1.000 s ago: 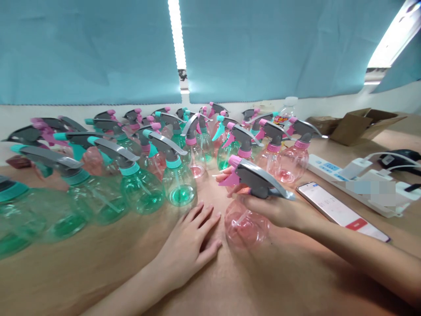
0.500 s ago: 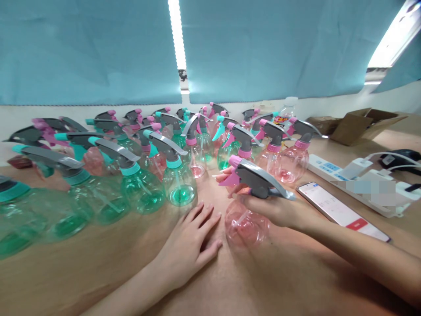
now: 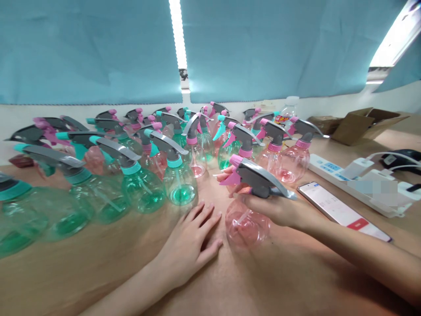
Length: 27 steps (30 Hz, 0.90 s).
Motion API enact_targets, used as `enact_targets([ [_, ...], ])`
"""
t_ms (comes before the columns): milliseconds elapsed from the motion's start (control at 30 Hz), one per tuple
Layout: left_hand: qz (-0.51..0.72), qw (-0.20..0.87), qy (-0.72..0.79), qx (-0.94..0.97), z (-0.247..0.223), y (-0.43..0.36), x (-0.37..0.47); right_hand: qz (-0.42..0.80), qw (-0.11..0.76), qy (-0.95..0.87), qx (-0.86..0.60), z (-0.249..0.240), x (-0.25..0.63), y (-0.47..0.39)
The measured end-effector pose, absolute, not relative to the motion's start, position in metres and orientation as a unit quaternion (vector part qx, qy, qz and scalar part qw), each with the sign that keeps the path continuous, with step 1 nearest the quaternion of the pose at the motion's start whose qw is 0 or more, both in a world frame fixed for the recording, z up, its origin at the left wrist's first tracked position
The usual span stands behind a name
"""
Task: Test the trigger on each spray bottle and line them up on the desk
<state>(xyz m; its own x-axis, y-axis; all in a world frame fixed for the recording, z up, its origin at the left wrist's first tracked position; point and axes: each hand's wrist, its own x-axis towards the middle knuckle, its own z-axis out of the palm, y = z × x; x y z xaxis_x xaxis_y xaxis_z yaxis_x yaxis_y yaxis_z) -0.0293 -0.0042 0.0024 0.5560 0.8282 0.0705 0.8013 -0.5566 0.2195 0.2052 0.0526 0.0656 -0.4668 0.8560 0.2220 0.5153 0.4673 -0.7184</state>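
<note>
Tabletop (image 3: pixel 243 283): right fingers (image 3: pixel 237 189) around pink sprayer (image 3: pixel 247 226)

Spray bottles (image 3: pixel 143 193) stand left of the phone (image 3: pixel 342 210) and power strip (image 3: pixel 344 179).

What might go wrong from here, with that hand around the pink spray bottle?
The right hand grips the pink spray bottle near its trigger, so an accidental squeeze might spray any liquid inside. The phone lies close to the right forearm, which could nudge it. The green spray bottles stand crowded together; bumping one might topple another.
</note>
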Motion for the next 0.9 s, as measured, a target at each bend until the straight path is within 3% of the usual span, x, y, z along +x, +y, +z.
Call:
enact_targets([
  [900,0.087,0.082,0.463,0.878,0.0019,-0.0048,-0.0294,0.295,0.286,-0.797,-0.441,0.0636,0.205,0.053],
])
